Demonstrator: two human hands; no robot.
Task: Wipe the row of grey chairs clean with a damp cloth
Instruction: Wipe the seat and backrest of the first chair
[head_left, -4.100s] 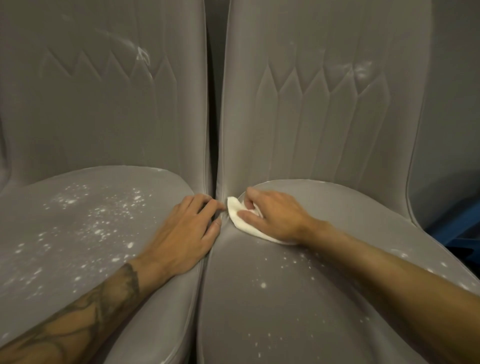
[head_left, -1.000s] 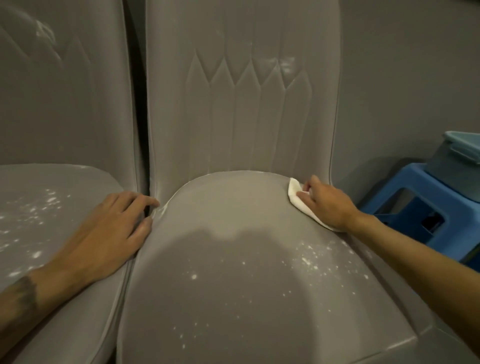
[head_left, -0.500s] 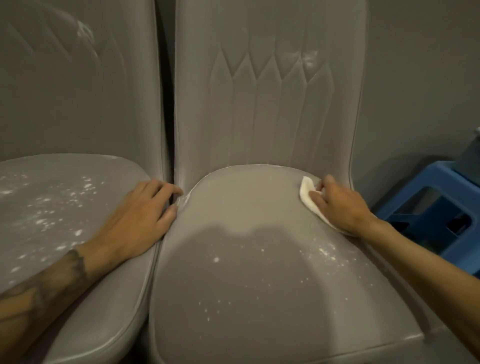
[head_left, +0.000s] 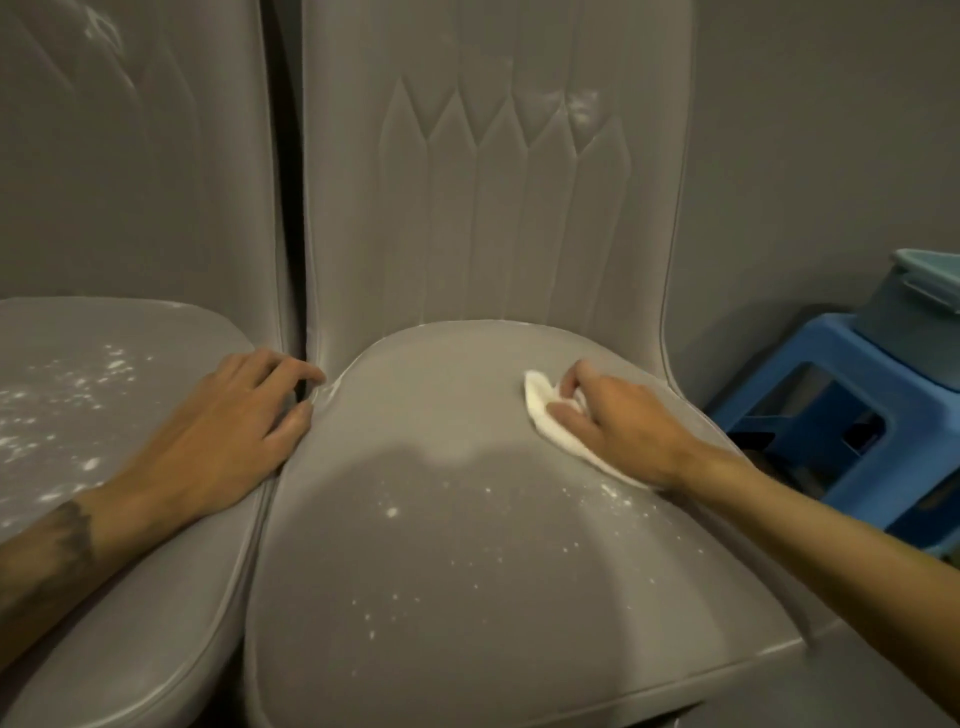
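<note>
right hand (head_left: 623, 431) grips crumpled white cloth (head_left: 540, 415), left hand (head_left: 223, 436) rests open; dampness may smear white specks (head_left: 392, 512) over grey padded seat (head_left: 467, 597).

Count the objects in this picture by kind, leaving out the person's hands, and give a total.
Grey chairs: 2
White cloth: 1
Blue plastic stool: 1
Blue-grey tub on the stool: 1
Total: 5
</note>
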